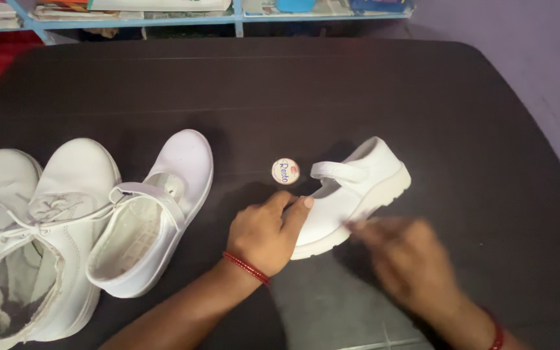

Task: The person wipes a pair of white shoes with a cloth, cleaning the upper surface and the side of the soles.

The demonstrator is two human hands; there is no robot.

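Note:
A small white strap shoe (358, 188) lies on the dark table (306, 91), toe pointing to the far right. My left hand (268, 230) rests on its heel end, thumb on the inner rim, holding it steady. My right hand (409, 262) is blurred with motion right beside the shoe's near sole edge; whether it holds anything I cannot tell. A small round white tin (286, 171) stands just left of the shoe's strap.
A matching white strap shoe (153, 217) lies to the left, opening toward me. Two white lace-up shoes (30, 227) sit at the table's left edge. Blue shelves (228, 16) with stacked items run behind the table; a pale wall is at right.

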